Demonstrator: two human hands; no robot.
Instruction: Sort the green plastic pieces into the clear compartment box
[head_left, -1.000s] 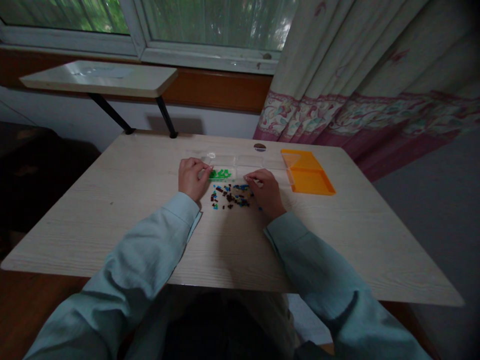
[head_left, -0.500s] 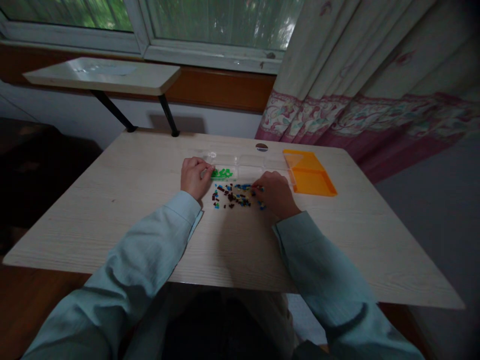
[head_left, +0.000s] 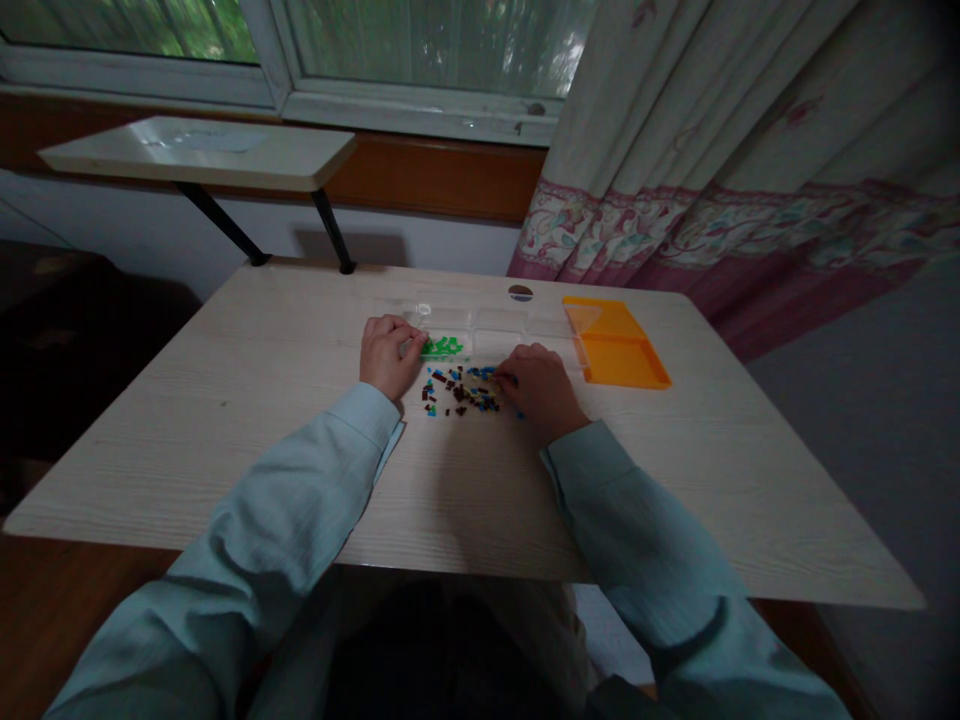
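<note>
A clear plastic box with compartments (head_left: 495, 325) lies on the far middle of the wooden table (head_left: 225, 400). Its left compartment holds green beads (head_left: 442, 346). My left hand (head_left: 386, 355) rests curled against the box's left end, fingers closed on its edge. A loose scatter of small dark red, blue and yellow beads (head_left: 461, 390) lies just in front of the box. My right hand (head_left: 540, 390) sits at the right side of that scatter, fingertips pinched together among the beads; what they hold is too small to see.
An orange lid (head_left: 619, 345) lies open to the right of the box. A small round dark spot (head_left: 520, 292) marks the table's far edge. Behind stand a narrow white desk (head_left: 195, 155), a window and a patterned curtain (head_left: 750, 150).
My right hand drew back from the box's front edge down to the right side of the beads. My left hand has stayed in place.
</note>
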